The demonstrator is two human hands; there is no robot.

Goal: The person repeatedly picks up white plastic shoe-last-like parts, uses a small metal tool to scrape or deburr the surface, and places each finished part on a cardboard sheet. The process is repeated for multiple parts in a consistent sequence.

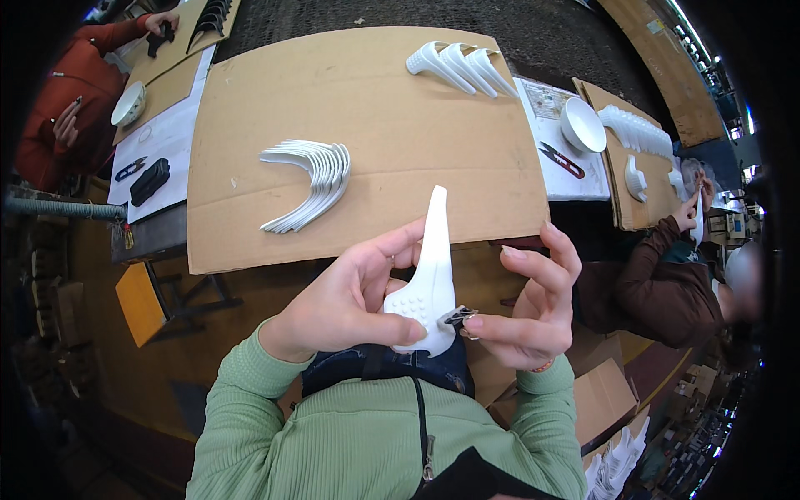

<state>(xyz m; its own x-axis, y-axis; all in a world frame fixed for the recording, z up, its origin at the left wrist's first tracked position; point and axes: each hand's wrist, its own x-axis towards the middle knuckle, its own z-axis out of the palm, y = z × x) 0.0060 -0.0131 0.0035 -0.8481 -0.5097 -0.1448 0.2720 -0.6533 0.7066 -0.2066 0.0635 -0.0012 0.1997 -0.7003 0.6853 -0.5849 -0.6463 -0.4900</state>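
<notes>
My left hand (346,296) holds a white moulded plastic piece (429,275), long and curved, with a studded wide end near my body and a narrow tip pointing away. My right hand (529,304) pinches a small metal blade or trimming tool (457,317) against the wide end's edge. Both hands are raised above my lap, in front of a cardboard-covered table (367,100). On that cardboard lies a fanned stack of the same white pieces (312,183), and a second, smaller group of white pieces (461,67) lies at the far edge.
To the right sits a person in a brown jacket (667,283), beside a white bowl (582,125), red-handled snips (561,159) and more white pieces (637,129). At far left a person in red (67,92) works by another bowl (129,104). Cardboard boxes (604,400) stand by my right side.
</notes>
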